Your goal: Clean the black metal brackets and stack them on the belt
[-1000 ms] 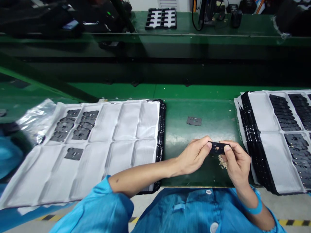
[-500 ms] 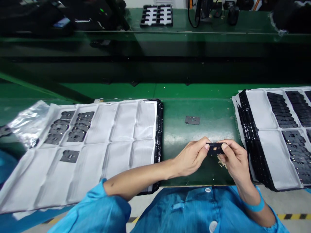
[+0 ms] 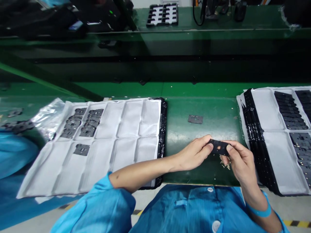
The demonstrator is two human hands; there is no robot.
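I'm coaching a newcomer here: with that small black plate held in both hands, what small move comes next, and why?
Probably carry the black plate, pinched between left hand and right hand, left to the white tray: the pocket with a single plate has room, while the right tray holds full rows.

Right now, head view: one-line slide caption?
The left hand and right hand pinch a small black plate above the green bench, between a left tray and a right tray.

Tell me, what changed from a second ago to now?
Hardly anything. The left hand and right hand still pinch the small black part; it has tipped slightly, right end lower. Nothing was picked up or let go. The loose part on the green bench and the left tray stayed put.
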